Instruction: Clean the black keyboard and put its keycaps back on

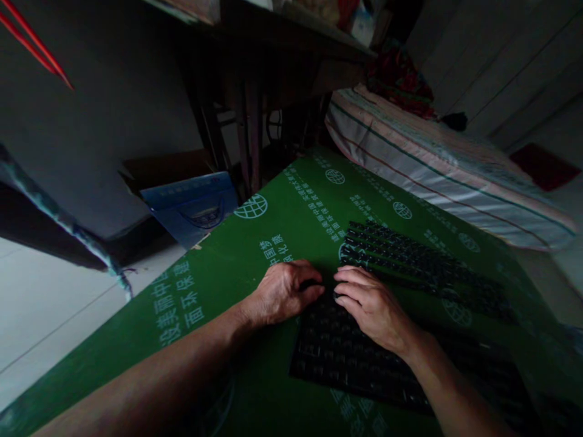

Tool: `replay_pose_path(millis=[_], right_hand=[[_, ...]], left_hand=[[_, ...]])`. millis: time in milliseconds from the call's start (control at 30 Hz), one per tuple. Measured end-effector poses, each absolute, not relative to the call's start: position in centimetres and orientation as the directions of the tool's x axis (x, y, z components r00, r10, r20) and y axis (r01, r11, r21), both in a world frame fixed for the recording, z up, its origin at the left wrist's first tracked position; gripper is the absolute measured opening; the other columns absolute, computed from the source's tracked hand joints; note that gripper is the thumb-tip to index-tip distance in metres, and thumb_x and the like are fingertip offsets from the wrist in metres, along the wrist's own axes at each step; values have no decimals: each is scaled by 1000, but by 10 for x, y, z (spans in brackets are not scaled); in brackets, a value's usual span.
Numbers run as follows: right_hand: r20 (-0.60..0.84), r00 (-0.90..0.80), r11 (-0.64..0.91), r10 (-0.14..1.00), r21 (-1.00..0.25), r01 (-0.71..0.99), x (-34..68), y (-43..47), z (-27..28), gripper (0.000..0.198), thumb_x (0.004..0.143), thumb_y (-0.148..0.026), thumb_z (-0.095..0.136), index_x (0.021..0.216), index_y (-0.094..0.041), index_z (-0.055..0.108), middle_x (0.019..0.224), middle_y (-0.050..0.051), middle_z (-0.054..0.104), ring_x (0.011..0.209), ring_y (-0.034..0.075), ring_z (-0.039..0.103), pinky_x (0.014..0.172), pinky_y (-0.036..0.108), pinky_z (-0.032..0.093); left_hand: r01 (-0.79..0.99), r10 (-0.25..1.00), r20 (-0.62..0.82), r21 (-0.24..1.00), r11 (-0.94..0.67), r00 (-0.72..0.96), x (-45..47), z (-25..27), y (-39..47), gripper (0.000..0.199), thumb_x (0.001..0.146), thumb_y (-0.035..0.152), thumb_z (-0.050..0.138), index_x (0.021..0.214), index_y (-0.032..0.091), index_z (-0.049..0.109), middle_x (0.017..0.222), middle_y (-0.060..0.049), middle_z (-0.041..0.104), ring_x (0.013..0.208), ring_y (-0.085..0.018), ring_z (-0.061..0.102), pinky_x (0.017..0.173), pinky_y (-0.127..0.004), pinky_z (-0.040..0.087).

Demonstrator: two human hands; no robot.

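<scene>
A black keyboard (364, 370) lies at a slant on a green printed board (218, 267). My left hand (286, 291) is at the keyboard's far left corner. Its fingers are curled, with thumb and forefinger closing around something small and dark that I cannot make out. Close by on the right, my right hand (371, 303) reaches over the keyboard with its fingers bent and held together. A small dark bit shows at its fingertips, too dim to name. Beyond the keyboard, several rows of loose black keycaps (410, 255) are laid out on the board.
A blue paper bag (195, 206) stands by the board's left edge. Behind is a dark table (282, 54) with legs. A bed with a striped sheet (432, 164) is at the right. Red sticks (36, 45) and a wrapped cord (68, 221) show at the left.
</scene>
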State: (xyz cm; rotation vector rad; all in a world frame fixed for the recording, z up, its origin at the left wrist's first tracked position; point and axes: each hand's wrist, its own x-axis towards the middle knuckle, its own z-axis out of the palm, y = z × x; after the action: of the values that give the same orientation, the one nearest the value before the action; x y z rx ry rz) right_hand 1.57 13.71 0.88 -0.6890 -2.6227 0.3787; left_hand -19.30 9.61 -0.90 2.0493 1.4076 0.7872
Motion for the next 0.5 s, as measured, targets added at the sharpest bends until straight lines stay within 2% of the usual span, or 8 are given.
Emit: replay_pose_path(millis=[200, 500], right_hand=[[320, -794, 853, 516, -277, 443, 13, 132, 11, 17, 86, -11, 54, 83, -15, 70, 95, 10, 69, 99, 23, 62, 89, 40, 53], [339, -742, 811, 578, -338, 477, 11, 129, 7, 14, 85, -11, 55, 81, -15, 68, 94, 10, 67, 93, 21, 62, 85, 37, 54]], left_hand=[[629, 947, 155, 716, -305, 282, -193, -9, 96, 23, 87, 32, 52, 93, 17, 68, 89, -5, 67, 79, -17, 64, 72, -28, 50], [633, 949, 153, 715, -298, 275, -192, -6, 95, 23, 86, 31, 51, 92, 16, 68, 88, -5, 66, 78, -17, 64, 71, -27, 50]])
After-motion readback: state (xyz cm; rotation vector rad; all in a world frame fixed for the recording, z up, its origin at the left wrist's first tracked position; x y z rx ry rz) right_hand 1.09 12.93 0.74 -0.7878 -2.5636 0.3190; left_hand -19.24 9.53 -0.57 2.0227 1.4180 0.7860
